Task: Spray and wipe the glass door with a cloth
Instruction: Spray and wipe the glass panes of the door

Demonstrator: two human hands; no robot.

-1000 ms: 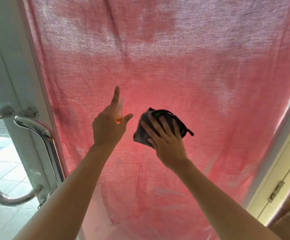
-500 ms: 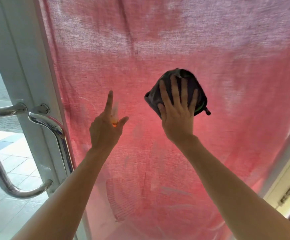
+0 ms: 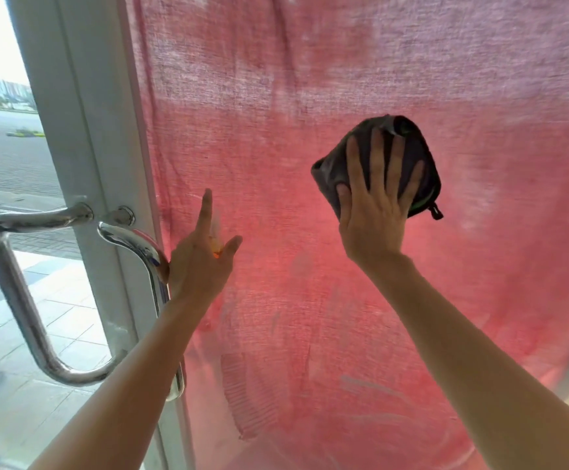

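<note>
Right hand (image 3: 374,212) flat, fingers spread, pressing dark cloth (image 3: 378,161) on glass door (image 3: 310,300); left hand (image 3: 200,262) gripping small bottle (image 3: 216,242), forefinger straight.

A single head-worn view is given, aimed forward and slightly upward, close to the glass door (image 3: 310,79); both forearms are seen reaching in from the bottom edge.

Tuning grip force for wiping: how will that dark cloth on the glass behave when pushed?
Probably floppy: the dark cloth bunches in folds under the right hand, whose spread fingers press it flat. Likely light. It should glide easily over the glass door, so edges may fold or trail.
</note>
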